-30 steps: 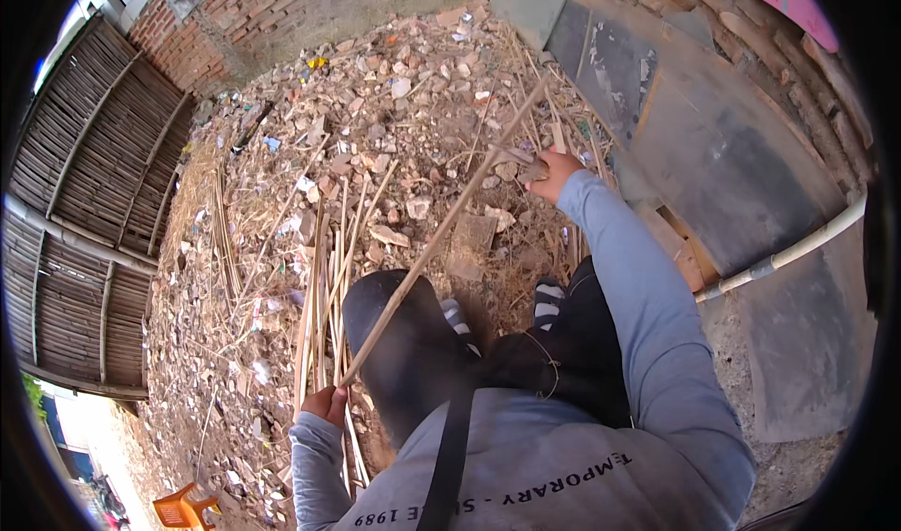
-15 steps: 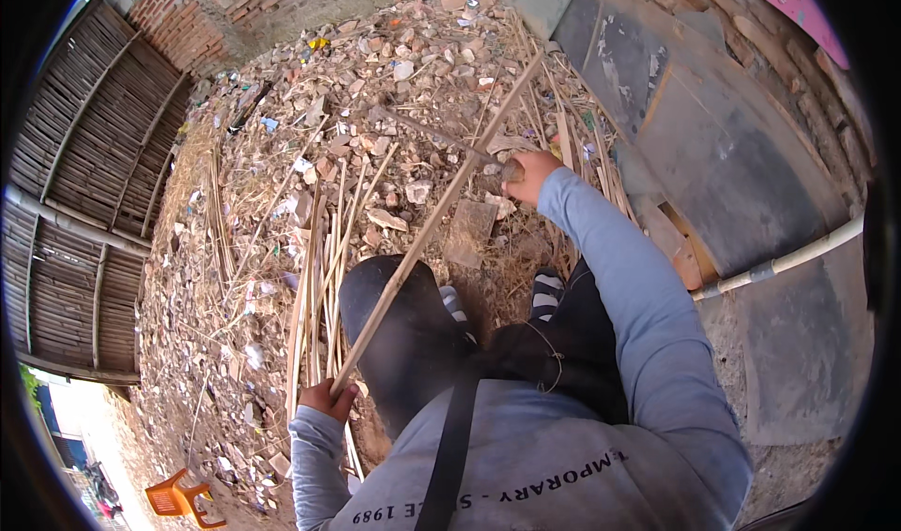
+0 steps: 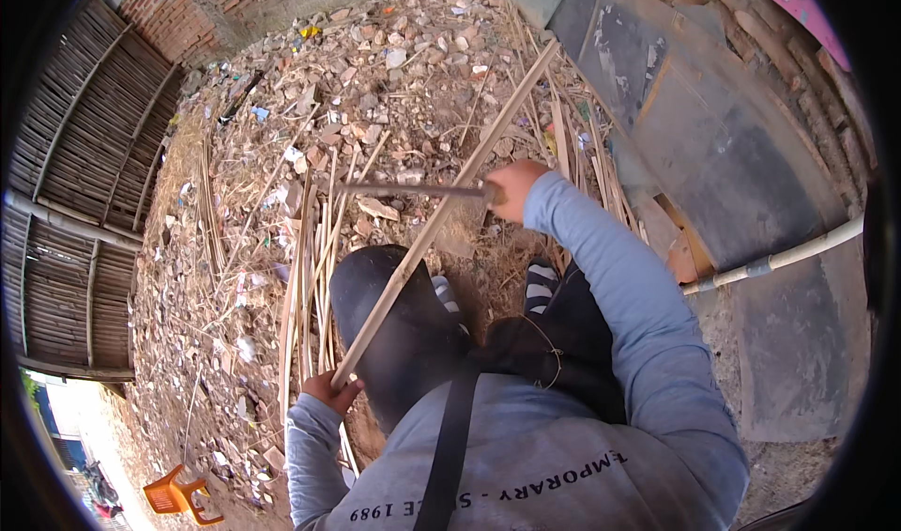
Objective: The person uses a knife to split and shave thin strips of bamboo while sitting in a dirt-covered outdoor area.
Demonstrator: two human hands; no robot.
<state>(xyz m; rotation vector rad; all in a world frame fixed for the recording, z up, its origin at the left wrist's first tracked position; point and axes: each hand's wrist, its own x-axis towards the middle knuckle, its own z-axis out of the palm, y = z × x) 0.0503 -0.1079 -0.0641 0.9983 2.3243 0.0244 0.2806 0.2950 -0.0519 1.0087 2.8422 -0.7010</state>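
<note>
A long, pale bamboo strip point(image 3: 399, 276) slants across in front of me, from beside my left thigh up to the far right. My left hand point(image 3: 330, 392) is closed around its near end. In my right hand point(image 3: 518, 189), fingers wrapped round the short handle, is a long-bladed knife point(image 3: 399, 190). Its narrow dark blade points left and crosses the strip above its middle. The blade is slightly blurred, and I cannot tell how deeply it touches the wood.
Several cut bamboo strips point(image 3: 302, 287) lie on the rubble by my left knee. More long sticks point(image 3: 561, 137) lie at the right, beside dark boards point(image 3: 741, 165). A bamboo-slat wall point(image 3: 80, 146) stands at the left. An orange plastic chair point(image 3: 178, 495) is at the lower left.
My right hand has come nearer to me and slightly left, drawing the knife down along the strip. The blade has swung from slanting to nearly level. My left hand keeps its grip.
</note>
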